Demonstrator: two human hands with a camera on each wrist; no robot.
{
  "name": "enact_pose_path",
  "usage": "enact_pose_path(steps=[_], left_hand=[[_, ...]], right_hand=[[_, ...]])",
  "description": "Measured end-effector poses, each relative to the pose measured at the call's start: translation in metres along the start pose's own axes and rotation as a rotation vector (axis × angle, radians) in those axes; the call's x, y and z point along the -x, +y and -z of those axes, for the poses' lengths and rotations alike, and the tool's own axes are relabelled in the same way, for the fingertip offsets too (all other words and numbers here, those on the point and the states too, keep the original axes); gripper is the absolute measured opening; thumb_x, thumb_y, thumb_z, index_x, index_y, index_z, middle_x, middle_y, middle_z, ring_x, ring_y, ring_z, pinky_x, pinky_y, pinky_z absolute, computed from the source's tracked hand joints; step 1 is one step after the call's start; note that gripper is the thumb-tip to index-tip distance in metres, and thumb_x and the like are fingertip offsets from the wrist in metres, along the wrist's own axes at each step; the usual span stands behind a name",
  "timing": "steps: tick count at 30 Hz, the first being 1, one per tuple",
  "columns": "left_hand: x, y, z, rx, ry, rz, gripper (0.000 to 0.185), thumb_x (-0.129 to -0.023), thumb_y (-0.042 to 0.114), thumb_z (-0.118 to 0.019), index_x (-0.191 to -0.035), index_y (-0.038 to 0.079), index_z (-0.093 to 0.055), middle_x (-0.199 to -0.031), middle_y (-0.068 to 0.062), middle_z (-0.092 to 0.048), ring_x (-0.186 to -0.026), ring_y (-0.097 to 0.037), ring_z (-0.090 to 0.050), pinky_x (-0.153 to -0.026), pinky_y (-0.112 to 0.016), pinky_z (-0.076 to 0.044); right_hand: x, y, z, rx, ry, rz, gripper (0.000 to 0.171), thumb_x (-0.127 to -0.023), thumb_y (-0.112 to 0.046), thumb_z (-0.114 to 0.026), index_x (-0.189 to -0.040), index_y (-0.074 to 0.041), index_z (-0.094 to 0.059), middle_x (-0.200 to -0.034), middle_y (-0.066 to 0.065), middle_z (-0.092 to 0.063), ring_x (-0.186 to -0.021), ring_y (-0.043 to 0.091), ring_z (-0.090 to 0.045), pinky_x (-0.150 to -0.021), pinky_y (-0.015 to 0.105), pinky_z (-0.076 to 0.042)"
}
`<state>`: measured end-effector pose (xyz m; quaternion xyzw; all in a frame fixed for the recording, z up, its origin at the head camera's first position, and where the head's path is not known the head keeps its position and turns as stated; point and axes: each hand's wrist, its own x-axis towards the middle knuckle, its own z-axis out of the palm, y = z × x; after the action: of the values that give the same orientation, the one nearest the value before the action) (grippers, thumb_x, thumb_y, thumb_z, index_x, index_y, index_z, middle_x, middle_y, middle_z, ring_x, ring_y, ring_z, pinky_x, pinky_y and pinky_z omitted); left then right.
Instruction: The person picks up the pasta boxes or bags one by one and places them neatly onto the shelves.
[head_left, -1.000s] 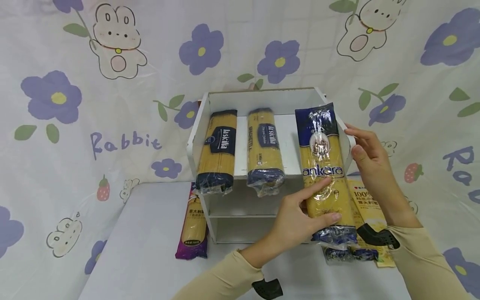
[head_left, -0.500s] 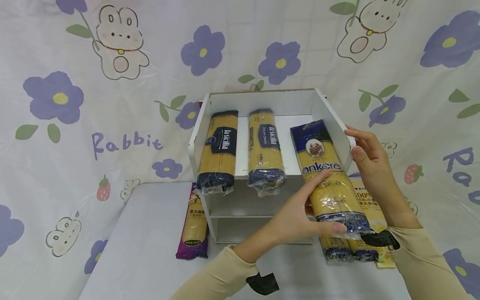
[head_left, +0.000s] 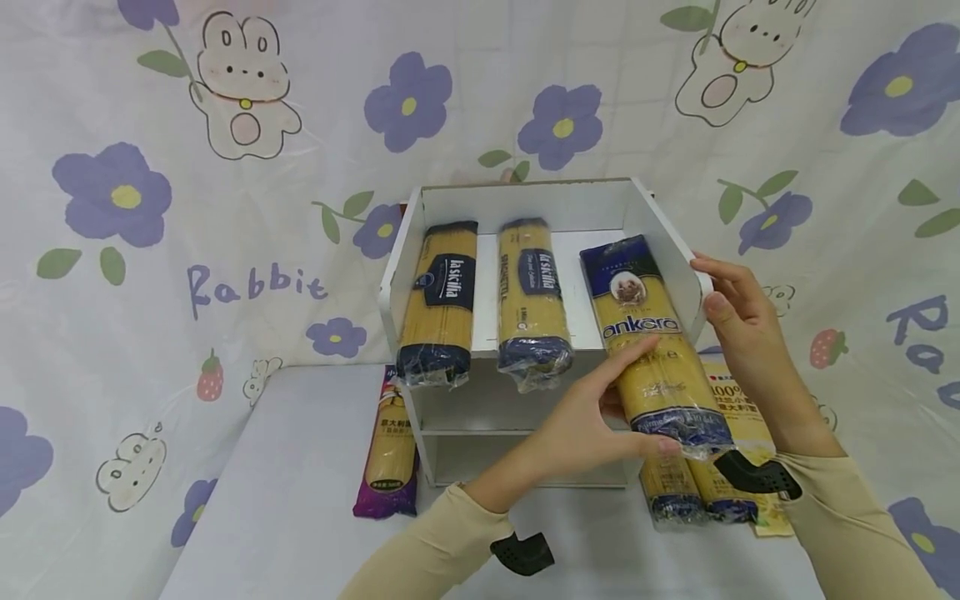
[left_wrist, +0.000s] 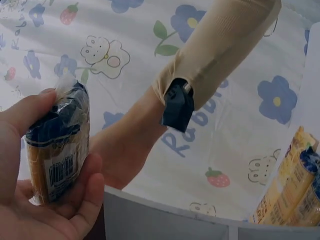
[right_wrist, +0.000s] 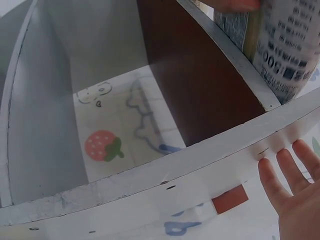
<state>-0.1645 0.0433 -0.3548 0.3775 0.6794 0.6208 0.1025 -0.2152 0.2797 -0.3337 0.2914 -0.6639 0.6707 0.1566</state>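
My left hand's fingers (head_left: 633,354) curl round the third spaghetti pack (head_left: 652,342), which over the last second I've dropped and slid further onto the white shelf's (head_left: 525,196) top, while my right hand (head_left: 738,321) rests flat-fingered against its side wall, so this pack is nearly placed. I count one shelf, two packs (head_left: 438,304) already on it, three more packs (head_left: 675,492) on the bench (head_left: 300,500) at right, one purple pack (head_left: 388,446) at left.

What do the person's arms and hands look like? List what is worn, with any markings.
Both arms are covered to the wrist by close-fitting beige sleeves, the left sleeve and the right sleeve. A small black perforated clip sits at each wrist: left clip, right clip. The left hand and right hand are bare, with no gloves visible.
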Motion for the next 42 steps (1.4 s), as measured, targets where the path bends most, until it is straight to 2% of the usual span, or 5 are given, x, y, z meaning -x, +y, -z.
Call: enact_pose_path(steps=[7,18,22,28,42], left_hand=[[-0.002,-0.002,0.004,0.037,0.028,0.082,0.078,-0.091,0.017,-0.072,-0.148,0.051,-0.031,-0.098,-0.008,-0.073,-0.065,-0.010,-0.069,-0.064,-0.031,-0.061],[0.015,0.021,-0.001,0.108,-0.024,0.032,0.051,-0.099,0.017,-0.060,-0.146,0.032,-0.048,-0.047,-0.014,-0.053,-0.033,-0.026,-0.040,-0.033,-0.030,-0.034],[0.022,0.029,-0.004,0.218,-0.213,-0.004,0.035,-0.102,0.012,-0.053,-0.137,0.008,-0.059,-0.058,-0.024,-0.059,-0.041,-0.019,-0.049,-0.037,-0.031,-0.036],[0.020,0.031,-0.006,0.433,-0.450,-0.066,0.045,-0.101,-0.008,-0.039,-0.146,-0.011,-0.038,-0.143,-0.035,-0.046,-0.133,-0.042,-0.051,-0.096,-0.027,-0.055],[0.005,0.026,0.002,0.398,-0.362,-0.053,0.043,-0.103,-0.002,-0.036,-0.145,-0.011,-0.040,-0.152,-0.028,-0.040,-0.141,-0.041,-0.042,-0.110,-0.028,-0.047]], right_hand=[[0.000,0.001,-0.002,-0.019,0.006,0.002,0.041,-0.104,-0.006,-0.044,-0.145,-0.006,-0.043,-0.159,0.002,-0.035,-0.134,0.011,-0.045,-0.102,0.013,-0.045],[0.001,0.004,0.001,-0.010,-0.010,0.002,0.042,-0.104,-0.010,-0.044,-0.147,-0.008,-0.042,-0.161,0.005,-0.031,-0.135,0.011,-0.044,-0.103,0.012,-0.044],[0.002,0.004,0.002,0.003,-0.010,0.007,0.043,-0.105,-0.011,-0.043,-0.148,-0.008,-0.040,-0.161,0.005,-0.030,-0.136,0.012,-0.043,-0.102,0.012,-0.043],[0.002,0.003,0.001,-0.006,0.012,0.001,0.042,-0.105,-0.011,-0.042,-0.147,-0.008,-0.041,-0.160,0.005,-0.033,-0.133,0.013,-0.045,-0.100,0.015,-0.045],[0.001,0.002,0.000,0.008,0.004,-0.005,0.043,-0.105,-0.011,-0.042,-0.148,-0.009,-0.039,-0.154,0.001,-0.042,-0.129,0.012,-0.049,-0.099,0.014,-0.046]])
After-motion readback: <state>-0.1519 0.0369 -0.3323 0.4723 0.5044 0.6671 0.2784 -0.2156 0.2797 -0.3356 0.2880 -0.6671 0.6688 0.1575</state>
